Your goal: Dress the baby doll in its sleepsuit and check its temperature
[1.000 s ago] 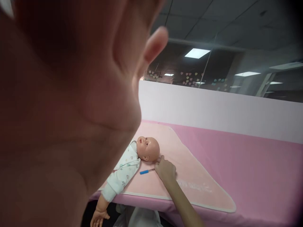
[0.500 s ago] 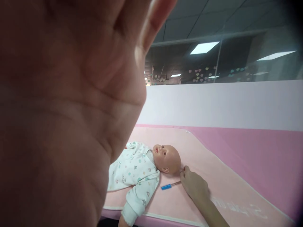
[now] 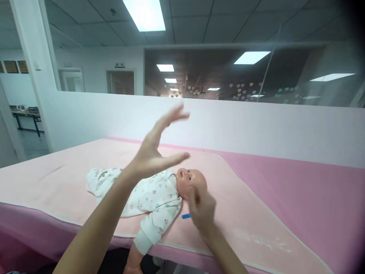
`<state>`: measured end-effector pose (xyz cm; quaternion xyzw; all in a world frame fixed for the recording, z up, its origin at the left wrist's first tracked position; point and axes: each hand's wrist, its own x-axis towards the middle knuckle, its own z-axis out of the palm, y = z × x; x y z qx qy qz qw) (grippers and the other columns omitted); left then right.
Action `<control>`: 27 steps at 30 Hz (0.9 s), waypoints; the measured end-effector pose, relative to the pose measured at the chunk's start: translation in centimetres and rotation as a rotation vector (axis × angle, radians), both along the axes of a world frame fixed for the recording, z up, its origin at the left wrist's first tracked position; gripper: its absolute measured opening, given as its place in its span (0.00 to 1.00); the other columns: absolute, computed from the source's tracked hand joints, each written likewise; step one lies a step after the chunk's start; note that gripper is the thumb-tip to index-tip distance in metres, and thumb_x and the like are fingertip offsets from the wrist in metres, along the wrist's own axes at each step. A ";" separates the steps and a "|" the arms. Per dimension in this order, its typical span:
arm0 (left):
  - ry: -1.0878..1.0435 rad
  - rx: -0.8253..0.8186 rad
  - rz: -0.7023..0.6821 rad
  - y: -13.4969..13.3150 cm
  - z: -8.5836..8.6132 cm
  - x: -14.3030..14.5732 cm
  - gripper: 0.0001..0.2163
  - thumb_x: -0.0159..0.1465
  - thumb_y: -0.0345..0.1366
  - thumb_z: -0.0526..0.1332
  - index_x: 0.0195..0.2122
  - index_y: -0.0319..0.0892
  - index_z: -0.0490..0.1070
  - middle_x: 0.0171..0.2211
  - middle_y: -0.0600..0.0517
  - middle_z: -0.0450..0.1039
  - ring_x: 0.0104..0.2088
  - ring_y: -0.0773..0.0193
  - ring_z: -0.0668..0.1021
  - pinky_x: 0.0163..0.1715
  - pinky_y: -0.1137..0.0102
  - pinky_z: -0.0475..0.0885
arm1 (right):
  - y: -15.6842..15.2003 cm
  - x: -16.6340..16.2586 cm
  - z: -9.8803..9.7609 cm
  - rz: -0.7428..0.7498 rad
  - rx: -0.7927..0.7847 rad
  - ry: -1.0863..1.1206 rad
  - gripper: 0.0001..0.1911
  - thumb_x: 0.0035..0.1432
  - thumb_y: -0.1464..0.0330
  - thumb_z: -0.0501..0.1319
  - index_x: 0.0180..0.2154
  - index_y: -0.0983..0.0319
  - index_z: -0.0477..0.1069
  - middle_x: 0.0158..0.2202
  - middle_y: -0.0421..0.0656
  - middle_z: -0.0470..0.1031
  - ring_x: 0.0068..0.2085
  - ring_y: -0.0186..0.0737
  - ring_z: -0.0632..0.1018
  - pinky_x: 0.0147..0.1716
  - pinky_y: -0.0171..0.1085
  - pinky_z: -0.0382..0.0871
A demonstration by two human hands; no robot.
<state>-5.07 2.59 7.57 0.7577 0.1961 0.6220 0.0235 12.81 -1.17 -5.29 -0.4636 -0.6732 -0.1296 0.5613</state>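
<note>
Head view: doll point(image 3: 161, 192) face-up on pink blanket point(image 3: 236, 201), near arm point(image 3: 156, 224) over near edge, likely because body lies close. Left hand point(image 3: 148, 156) raised, open, empty; right hand point(image 3: 203, 208) curled by doll's head point(image 3: 194, 179), blurred, cannot tell grip; blue item point(image 3: 186, 216) just left.

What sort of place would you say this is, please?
Probably an infant-care training room: a clothed baby doll lies on a pale pink mat, and heart shapes dot the glass behind.
</note>
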 end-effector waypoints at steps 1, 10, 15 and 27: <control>0.043 -0.067 0.035 0.6 -1.3 0.2 0.23 0.57 0.46 0.59 0.52 0.45 0.63 0.51 0.49 0.65 0.51 0.54 0.67 0.51 0.60 0.61 | 0.4 -1.5 0.1 0.101 0.039 -0.064 0.13 0.57 0.69 0.48 0.31 0.63 0.71 0.22 0.42 0.71 0.24 0.35 0.72 0.27 0.32 0.65; 0.334 -0.750 -0.055 8.8 -13.8 -1.5 0.09 0.52 0.35 0.54 0.22 0.39 0.71 0.23 0.51 0.71 0.28 0.61 0.71 0.30 0.69 0.65 | 8.3 -8.3 -1.6 0.210 -0.104 -0.066 0.16 0.44 0.79 0.47 0.36 0.63 0.65 0.33 0.45 0.67 0.36 0.41 0.68 0.36 0.39 0.66; 0.397 -0.889 -0.238 8.8 -13.0 -2.5 0.08 0.52 0.35 0.55 0.27 0.39 0.72 0.28 0.51 0.73 0.32 0.61 0.72 0.34 0.71 0.65 | 8.2 -7.8 -2.6 0.260 -0.121 0.001 0.18 0.41 0.81 0.47 0.35 0.62 0.63 0.34 0.44 0.65 0.38 0.40 0.67 0.39 0.38 0.65; -0.007 -0.968 -0.296 7.9 -14.1 -2.2 0.09 0.51 0.38 0.60 0.27 0.37 0.74 0.30 0.49 0.73 0.37 0.60 0.72 0.40 0.69 0.65 | 8.1 -7.8 -2.8 0.283 -0.066 0.056 0.14 0.50 0.79 0.50 0.39 0.61 0.64 0.37 0.45 0.67 0.41 0.40 0.69 0.42 0.40 0.66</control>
